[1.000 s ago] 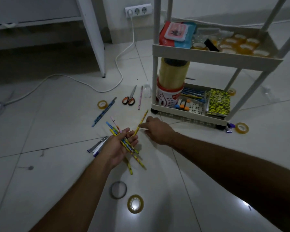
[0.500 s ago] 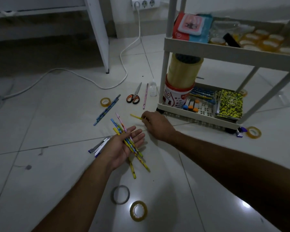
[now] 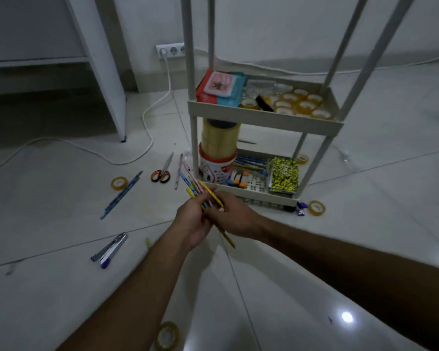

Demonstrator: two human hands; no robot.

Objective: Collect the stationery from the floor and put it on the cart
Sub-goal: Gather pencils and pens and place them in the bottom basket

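Observation:
My left hand (image 3: 194, 225) grips a bundle of coloured pencils (image 3: 197, 187) lifted above the floor, just in front of the cream cart (image 3: 264, 119). My right hand (image 3: 236, 216) meets it from the right and pinches a yellow pencil (image 3: 228, 236) against the bundle. On the floor lie blue pencils (image 3: 122, 195), orange-handled scissors (image 3: 162, 171), a pink pencil (image 3: 179, 171), a metal stapler with a purple pen (image 3: 109, 249) and tape rolls (image 3: 119, 183), (image 3: 316, 207), (image 3: 166, 335).
The cart's lower shelf (image 3: 254, 192) holds a big tape roll, pens and a yellow patterned notebook; its middle shelf carries several tape rolls and a box. A white cable (image 3: 147, 127) runs from the wall socket across the tiles. A white desk leg (image 3: 112, 97) stands left.
My right hand picked the yellow pencil off the floor and brought it to my left hand. The left hand closed round the bundle and rose toward the cart. The view tilted up.

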